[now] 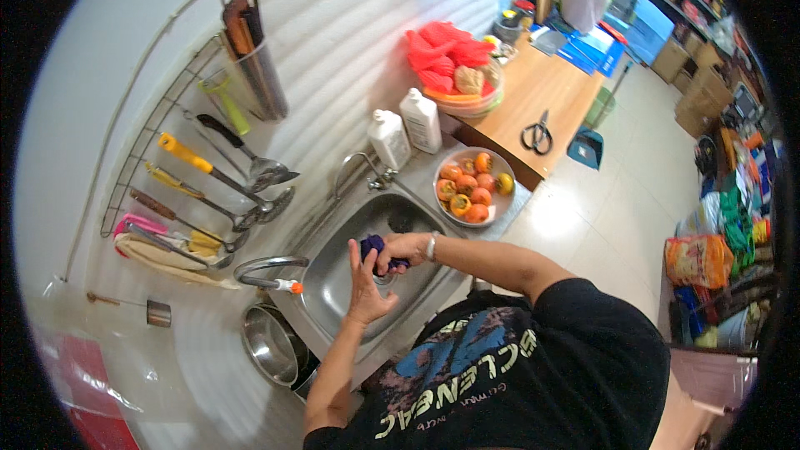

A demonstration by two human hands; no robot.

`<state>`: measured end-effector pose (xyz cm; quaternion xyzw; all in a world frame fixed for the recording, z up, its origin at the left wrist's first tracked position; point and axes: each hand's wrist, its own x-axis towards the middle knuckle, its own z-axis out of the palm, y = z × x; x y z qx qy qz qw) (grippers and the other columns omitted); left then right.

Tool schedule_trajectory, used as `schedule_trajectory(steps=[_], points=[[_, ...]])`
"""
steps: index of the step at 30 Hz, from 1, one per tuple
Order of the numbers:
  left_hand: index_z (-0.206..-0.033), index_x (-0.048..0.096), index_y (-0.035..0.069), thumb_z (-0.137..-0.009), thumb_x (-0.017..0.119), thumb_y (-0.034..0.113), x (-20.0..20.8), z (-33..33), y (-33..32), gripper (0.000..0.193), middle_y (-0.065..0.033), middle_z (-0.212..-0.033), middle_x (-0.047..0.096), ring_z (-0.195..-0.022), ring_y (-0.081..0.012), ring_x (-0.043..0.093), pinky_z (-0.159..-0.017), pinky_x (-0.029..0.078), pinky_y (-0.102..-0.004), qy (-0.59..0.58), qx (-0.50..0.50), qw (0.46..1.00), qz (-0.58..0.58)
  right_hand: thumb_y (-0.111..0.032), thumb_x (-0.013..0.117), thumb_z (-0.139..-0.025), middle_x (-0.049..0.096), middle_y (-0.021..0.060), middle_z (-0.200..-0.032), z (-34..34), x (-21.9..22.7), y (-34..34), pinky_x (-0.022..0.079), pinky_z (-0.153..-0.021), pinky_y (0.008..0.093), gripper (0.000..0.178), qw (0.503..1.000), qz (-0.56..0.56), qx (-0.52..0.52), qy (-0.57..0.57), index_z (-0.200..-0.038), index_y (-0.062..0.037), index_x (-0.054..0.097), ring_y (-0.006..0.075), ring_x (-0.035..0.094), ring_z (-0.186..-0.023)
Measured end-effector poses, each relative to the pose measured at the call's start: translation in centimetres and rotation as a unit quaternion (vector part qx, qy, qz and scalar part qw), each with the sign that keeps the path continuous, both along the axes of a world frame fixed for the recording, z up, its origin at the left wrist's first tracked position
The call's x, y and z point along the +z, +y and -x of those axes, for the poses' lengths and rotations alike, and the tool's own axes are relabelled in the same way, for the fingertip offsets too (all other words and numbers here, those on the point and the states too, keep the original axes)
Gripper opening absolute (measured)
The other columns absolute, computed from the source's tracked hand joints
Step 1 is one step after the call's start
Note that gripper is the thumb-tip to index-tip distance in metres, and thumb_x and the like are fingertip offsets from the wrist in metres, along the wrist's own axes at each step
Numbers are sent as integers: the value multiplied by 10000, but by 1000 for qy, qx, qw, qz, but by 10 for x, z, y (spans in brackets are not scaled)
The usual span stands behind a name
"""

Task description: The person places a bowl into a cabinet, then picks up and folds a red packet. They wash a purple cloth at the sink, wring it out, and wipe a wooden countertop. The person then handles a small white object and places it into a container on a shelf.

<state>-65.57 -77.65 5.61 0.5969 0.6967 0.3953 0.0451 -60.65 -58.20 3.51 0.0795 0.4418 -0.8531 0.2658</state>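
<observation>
Over the steel sink (321, 296), my right hand (406, 250) is closed around a bunched dark purple cloth (372, 245). A pale band circles that wrist. My left hand (367, 293) is held beside the cloth with its fingers stretched up and its thumb apart. Its fingertips come up against the cloth or very near it; I cannot tell whether they press on it. The curved faucet (271, 271) with an orange tip reaches over the sink's left side.
Right of the sink stands a bowl (442, 200) of orange persimmons. Two white bottles (404, 129) stand behind the sink. Scissors (538, 135) lie on the wooden table (508, 108). Ladles (271, 204) hang from the wall rack (125, 175); metal bowls (271, 342) sit left of the sink.
</observation>
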Motion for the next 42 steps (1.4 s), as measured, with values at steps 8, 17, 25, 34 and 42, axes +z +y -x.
schedule_trajectory(steps=[8,17,25,34,42], points=[[-1455,368,138,-713,736,-21,1,24,-3,843,-212,-1498,374,-1227,-447,487,-994,475,-497,203,-87,975,-22,19,785,-728,630,21,-699,-11,23,-23,400,-441,260,197,986,-125,94,58,-841,-70,651,115,529,-529],[-1245,503,-36,-747,707,28,-5,29,-5,542,-187,-1070,621,-954,-369,633,-710,546,-449,237,16,967,96,-9,774,-641,558,38,-583,-7,25,-43,378,-417,303,186,958,-280,34,57,-685,-66,603,135,514,-501],[-1014,517,30,-730,763,109,-14,36,4,385,-191,-844,670,-808,-398,677,-659,538,-482,230,61,942,237,-157,748,-632,701,221,-759,5,-5,-59,551,-637,443,205,776,-602,12,186,-712,20,680,385,686,-719],[-1186,589,65,-806,725,245,-32,23,3,442,-254,-884,702,-841,-443,675,-741,517,-554,118,160,914,354,-160,686,-781,699,244,-909,-14,-9,-63,560,-728,488,393,726,-658,-13,200,-1081,44,532,413,697,-833],[-956,653,-10,-727,735,124,-60,10,-3,277,-184,-836,709,-768,-300,692,-651,526,-441,-177,222,909,305,-178,710,-784,691,227,-903,-14,-48,-62,567,-655,491,381,654,-689,11,312,-1056,16,526,403,707,-813]])
